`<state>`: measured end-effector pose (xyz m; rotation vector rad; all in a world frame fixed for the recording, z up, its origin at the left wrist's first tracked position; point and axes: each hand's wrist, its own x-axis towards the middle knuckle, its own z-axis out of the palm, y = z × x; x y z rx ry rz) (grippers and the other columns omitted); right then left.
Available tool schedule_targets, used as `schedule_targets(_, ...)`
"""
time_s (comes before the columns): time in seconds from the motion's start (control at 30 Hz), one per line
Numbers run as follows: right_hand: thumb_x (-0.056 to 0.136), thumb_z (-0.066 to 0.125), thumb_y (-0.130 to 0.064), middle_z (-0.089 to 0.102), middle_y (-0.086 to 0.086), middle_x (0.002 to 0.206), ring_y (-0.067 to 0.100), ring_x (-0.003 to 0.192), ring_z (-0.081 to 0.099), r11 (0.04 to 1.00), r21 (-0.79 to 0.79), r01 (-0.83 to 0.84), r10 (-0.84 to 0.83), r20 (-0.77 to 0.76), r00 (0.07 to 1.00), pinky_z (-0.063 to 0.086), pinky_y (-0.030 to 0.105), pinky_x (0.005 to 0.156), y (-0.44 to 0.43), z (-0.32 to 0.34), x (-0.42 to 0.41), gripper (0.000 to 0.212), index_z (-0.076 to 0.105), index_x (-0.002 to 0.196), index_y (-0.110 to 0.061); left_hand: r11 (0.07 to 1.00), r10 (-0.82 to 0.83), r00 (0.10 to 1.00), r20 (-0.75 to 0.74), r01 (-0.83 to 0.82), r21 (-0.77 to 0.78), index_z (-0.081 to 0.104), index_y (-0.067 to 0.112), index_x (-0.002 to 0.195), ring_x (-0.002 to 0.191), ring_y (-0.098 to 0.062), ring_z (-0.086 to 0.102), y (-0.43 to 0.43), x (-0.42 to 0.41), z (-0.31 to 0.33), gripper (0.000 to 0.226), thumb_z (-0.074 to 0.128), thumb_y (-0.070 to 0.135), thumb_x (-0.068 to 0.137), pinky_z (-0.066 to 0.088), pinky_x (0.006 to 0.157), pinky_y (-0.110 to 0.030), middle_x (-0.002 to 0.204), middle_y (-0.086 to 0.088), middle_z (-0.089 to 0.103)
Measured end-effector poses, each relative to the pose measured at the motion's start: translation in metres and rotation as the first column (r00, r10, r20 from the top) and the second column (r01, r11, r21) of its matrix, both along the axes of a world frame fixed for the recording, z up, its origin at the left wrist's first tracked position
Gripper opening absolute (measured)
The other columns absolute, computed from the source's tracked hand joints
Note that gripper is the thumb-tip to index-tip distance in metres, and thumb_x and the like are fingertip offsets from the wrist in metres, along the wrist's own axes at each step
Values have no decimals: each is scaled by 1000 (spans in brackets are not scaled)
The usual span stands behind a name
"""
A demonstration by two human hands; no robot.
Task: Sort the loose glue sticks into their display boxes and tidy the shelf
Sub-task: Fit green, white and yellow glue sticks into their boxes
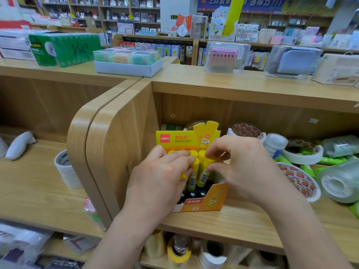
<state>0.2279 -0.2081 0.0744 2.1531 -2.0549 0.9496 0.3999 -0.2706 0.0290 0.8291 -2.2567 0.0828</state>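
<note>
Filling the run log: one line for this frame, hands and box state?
left hand on glue sticks | right hand pinching stick tops | sticks partly in display box | tape rolls loose at right

Tape rolls [303, 183] lie beside a green carton [64, 48].

Both hands meet over the display box [202, 205] on the shelf [242, 220]: left hand [161, 177] and right hand [246, 167] on the glue sticks [204, 171] standing in it. Box header card [174, 139] just behind the grip. Tape rolls [299, 179] right of the grip; more behind the box. Divider panel [116, 144] left, stacked tape [67, 171] beyond it.
</note>
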Motion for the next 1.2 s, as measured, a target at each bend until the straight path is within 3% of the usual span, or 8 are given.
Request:
schedule_targets(0.13,74,81,-22,67,-6,86,9,76,55,1000,19,12,-12,-20,1000,50,30,72,-5,-4,-1,17,72,88,-23,1000,-4,1000,0,4,7,73,24,104,79,-13,51,0,1,0,31,80,24,74,47,49,-24,105,11,72)
schedule_targets(0.43,73,79,-7,70,-5,81,16,77,65,994,-29,-107,104,-97,990,56,39,69,-7,-5,-6,13,77,79,-17,1000,-9,1000,-8,9,13,74,24,103,79,-14,52,0,0,0,29,80,24,74,49,48,-26,105,11,72)
schedule_targets(0.57,73,79,-12,66,-7,76,18,78,59,995,-13,-100,98,-108,989,52,42,68,-13,-7,-5,11,77,77,-22,1000,-8,1000,3,8,19,74,24,103,81,-12,51,0,0,1,28,79,26,76,47,50,-23,105,11,72)
schedule_targets(0.77,84,70,-27,62,-13,91,8,92,55,990,96,-98,103,-44,994,47,36,82,-9,-4,-8,8,75,90,-28,999,-20,1000,4,20,43,72,25,108,85,-13,55,2,1,2,32,79,25,76,54,51,-27,108,12,71)
schedule_targets(0.87,87,66,-30,63,-17,97,5,96,57,997,16,-79,78,42,996,50,33,83,-1,-11,-7,12,74,96,-29,998,-31,1000,4,31,46,71,24,110,86,-13,55,2,2,2,37,80,23,74,54,51,-28,108,12,70)
schedule_targets(1.03,93,47,-43,62,-18,101,4,98,54,1000,-2,-31,31,-20,999,51,32,82,9,-19,3,32,72,105,-28,998,-48,999,-21,49,26,70,24,112,86,-13,54,1,1,-1,35,77,19,78,55,53,-31,108,11,69)
schedule_targets(1.2,89,36,-54,59,-19,109,4,106,50,999,32,-42,44,-54,998,49,38,88,11,-21,-1,47,69,112,-29,984,-40,967,-252,82,157,64,34,104,81,-2,51,7,4,5,18,53,36,90,47,60,-20,83,24,54)
